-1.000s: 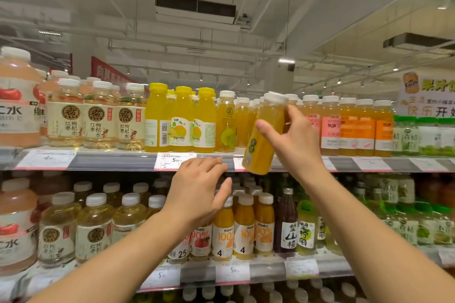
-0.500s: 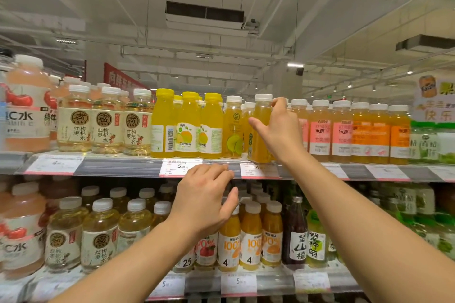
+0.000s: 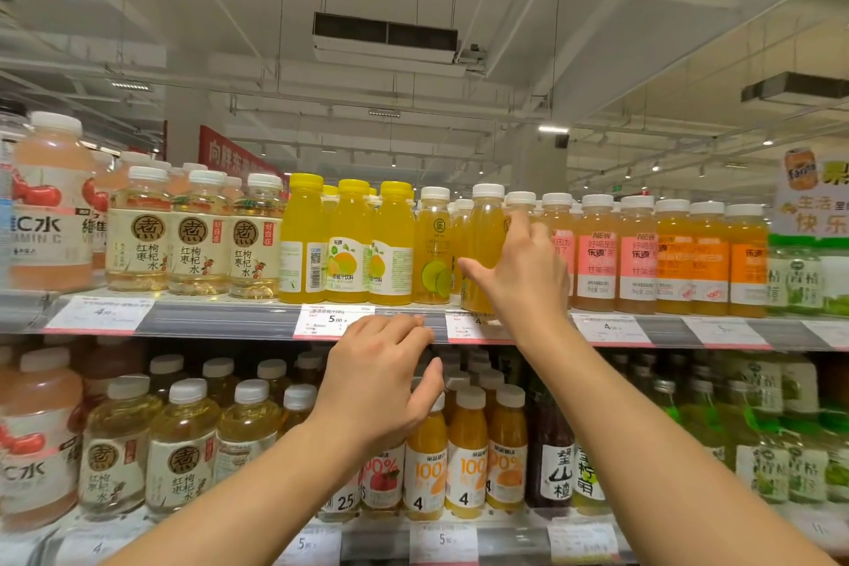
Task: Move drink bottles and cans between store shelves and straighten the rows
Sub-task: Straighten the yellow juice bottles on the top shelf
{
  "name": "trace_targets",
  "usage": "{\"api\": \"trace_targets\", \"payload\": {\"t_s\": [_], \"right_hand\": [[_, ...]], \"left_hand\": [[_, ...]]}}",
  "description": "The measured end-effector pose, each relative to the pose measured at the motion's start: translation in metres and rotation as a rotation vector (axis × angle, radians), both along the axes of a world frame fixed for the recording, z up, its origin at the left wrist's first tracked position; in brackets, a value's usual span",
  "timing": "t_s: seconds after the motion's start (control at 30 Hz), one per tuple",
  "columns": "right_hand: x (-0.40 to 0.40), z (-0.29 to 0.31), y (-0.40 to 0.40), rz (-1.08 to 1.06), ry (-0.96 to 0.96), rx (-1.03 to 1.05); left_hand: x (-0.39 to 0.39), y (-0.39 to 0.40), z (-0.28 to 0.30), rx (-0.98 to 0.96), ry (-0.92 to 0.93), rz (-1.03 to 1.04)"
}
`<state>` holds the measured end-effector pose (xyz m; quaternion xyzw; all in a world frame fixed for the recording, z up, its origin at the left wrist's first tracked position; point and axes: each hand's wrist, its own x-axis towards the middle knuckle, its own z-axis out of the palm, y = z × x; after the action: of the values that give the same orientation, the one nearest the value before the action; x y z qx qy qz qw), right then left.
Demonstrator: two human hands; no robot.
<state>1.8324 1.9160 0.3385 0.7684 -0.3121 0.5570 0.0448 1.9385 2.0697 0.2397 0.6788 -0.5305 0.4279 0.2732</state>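
Observation:
An orange juice bottle [image 3: 484, 244] with a white cap stands upright at the front of the upper shelf [image 3: 220, 318]. My right hand [image 3: 523, 276] is around its right side, thumb on the front and fingers reaching behind it. My left hand [image 3: 381, 377] hovers below the shelf edge with loosely curled fingers and holds nothing. Beneath it a row of small orange juice bottles [image 3: 464, 455] stands on the lower shelf.
Yellow-capped bottles [image 3: 349, 244] and pale tea bottles [image 3: 195, 239] fill the upper shelf to the left. Orange and pink labelled bottles [image 3: 638, 257] stand to the right, green ones [image 3: 799, 280] at the far right. Price tags [image 3: 333, 321] line the shelf edge.
My right hand carried the tilted orange juice bottle up and back, then set it upright on the upper shelf. My left hand stayed in place below the shelf edge.

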Motion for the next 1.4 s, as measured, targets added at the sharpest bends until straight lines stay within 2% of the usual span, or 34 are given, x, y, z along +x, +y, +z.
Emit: {"api": "trace_targets", "payload": {"t_s": [0.23,0.5,0.63,0.83,1.0,1.2,1.4], "right_hand": [[0.015,-0.001,0.005,0.04,0.024,0.045],[0.017,-0.002,0.011,-0.07,0.084,-0.005],[0.005,0.008,0.01,-0.05,0.124,-0.014],[-0.036,0.057,-0.026,-0.013,0.043,-0.061],[-0.054,0.096,-0.056,0.098,0.222,-0.047],[-0.048,0.114,-0.065,0.157,0.503,0.008],[-0.035,0.114,-0.069,0.196,0.529,0.059]], "left_hand": [[-0.003,0.001,0.004,0.013,-0.005,-0.01],[-0.009,0.003,0.015,0.093,0.003,0.058],[-0.012,0.0,0.061,0.159,0.022,0.032],[0.003,-0.028,0.169,0.116,-0.052,0.061],[0.018,-0.056,0.211,0.218,-0.092,0.207],[0.026,-0.07,0.223,0.406,0.027,0.276],[0.033,-0.076,0.229,0.411,0.056,0.272]]}}
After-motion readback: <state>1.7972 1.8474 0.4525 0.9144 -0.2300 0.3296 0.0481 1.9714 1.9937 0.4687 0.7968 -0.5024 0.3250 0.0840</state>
